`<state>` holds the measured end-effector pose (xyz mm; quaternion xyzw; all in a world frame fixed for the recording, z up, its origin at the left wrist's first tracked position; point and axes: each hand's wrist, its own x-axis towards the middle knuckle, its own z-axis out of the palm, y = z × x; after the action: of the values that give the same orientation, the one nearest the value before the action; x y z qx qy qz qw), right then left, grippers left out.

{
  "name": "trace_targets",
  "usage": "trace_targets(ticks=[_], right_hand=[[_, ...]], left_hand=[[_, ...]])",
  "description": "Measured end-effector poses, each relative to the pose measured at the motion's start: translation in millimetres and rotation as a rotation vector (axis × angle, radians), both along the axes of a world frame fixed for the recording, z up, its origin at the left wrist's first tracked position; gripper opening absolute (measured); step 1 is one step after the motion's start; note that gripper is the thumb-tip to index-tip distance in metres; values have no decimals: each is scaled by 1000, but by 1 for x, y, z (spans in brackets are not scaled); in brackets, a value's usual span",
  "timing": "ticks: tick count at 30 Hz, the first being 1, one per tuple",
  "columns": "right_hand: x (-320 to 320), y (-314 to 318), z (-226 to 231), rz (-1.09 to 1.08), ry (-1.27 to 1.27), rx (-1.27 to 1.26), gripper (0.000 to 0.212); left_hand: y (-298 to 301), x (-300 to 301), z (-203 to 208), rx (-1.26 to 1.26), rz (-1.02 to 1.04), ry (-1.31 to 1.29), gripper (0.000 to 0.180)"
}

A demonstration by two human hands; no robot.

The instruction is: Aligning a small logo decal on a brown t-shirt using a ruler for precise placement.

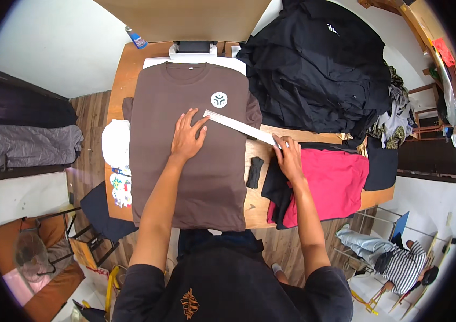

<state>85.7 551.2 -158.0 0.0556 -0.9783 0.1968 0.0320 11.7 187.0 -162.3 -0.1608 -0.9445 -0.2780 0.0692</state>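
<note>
A brown T-shirt lies flat over a white board, its collar at the far end. On its chest, to the right, is a round white emblem. A white ruler slants across the shirt just below the emblem. My right hand grips the ruler's near right end, beyond the shirt's edge. Over the shirt, my left hand has its fingers spread, the thumb and a fingertip near the ruler's far left end. Whether the left hand touches the ruler is hard to make out.
A large heap of black garments fills the table's far right. Folded red cloth and black cloth lie nearer. A dark cloth strip rests beside the shirt. A blue spray can stands far left. Another person is at lower right.
</note>
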Motion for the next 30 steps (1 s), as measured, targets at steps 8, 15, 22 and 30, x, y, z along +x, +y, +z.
trace_targets(ticks=[8, 15, 22, 30], right_hand=[[-31, 22, -17, -25, 24, -26, 40], [-52, 32, -22, 46, 99, -98, 41], [-59, 31, -20, 42, 114, -99, 41], [-57, 27, -18, 5, 68, -76, 41]], left_hand=[[3, 0, -2, -50, -53, -48, 40], [5, -3, -1, -110, -30, 2, 44], [5, -7, -3, -112, -32, -42, 47], [4, -8, -4, -113, -24, -51, 47]])
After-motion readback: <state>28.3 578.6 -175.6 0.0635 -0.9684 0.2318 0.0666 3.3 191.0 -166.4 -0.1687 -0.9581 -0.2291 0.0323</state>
